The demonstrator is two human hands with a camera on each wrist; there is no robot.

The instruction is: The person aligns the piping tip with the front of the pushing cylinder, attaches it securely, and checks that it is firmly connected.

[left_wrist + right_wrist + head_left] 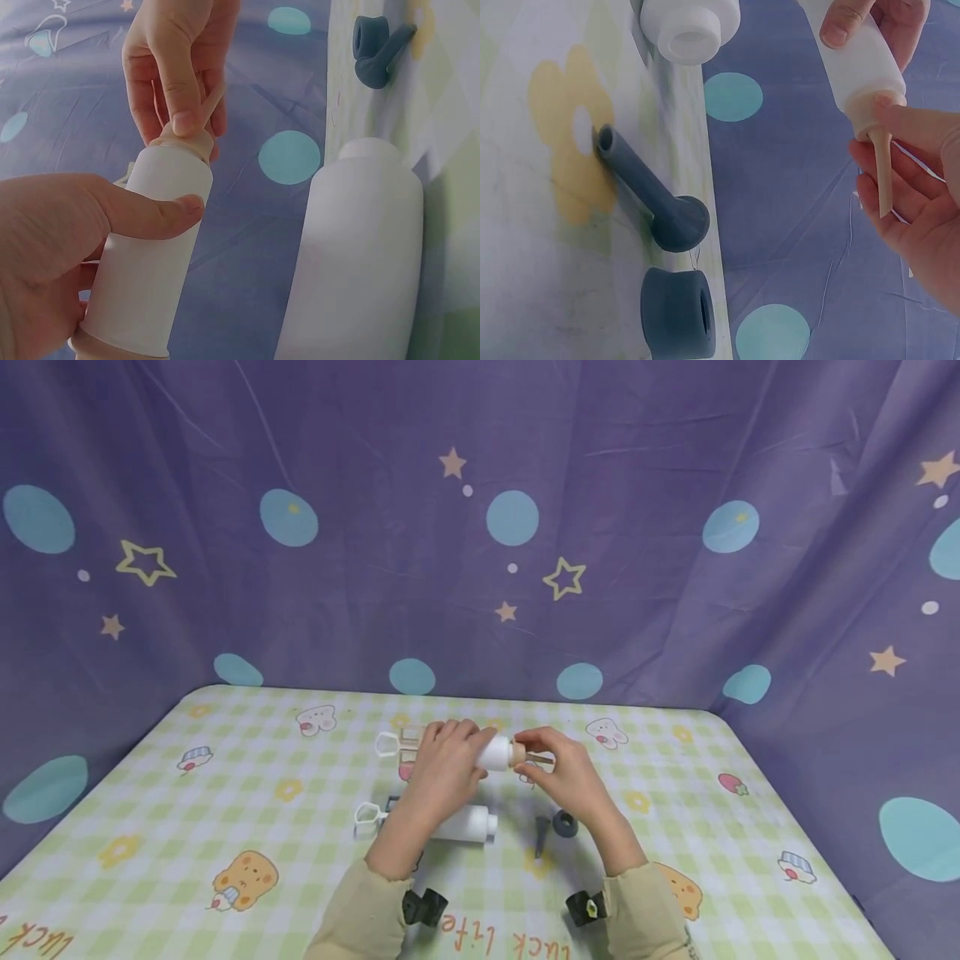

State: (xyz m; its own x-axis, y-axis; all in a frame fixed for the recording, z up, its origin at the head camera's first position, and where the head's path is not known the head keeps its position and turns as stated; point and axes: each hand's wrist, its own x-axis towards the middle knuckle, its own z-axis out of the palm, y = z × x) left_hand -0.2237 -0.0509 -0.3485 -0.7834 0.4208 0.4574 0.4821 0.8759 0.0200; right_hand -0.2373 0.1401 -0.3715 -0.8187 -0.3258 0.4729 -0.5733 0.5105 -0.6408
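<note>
My left hand (pixel 450 768) grips the white barrel (pixel 494 753) of a syringe-like tube, its thumb lying along the side in the left wrist view. A looped white handle sticks out behind that hand. At the barrel's front end, my right hand (pixel 564 772) pinches a beige collar (pixel 864 112) between thumb and fingers. From the collar a thin beige nozzle (pixel 885 172) points out past the right fingers. Whether the collar is fully seated on the barrel, I cannot tell.
On the checked tablecloth below lies a second white tube (pixel 468 824) with a looped handle and a bare front neck. Right of it are a dark blue-grey nozzle (pixel 641 176) and a dark ring collar (pixel 676 315). A purple curtain (pixel 637 610) hangs behind the table.
</note>
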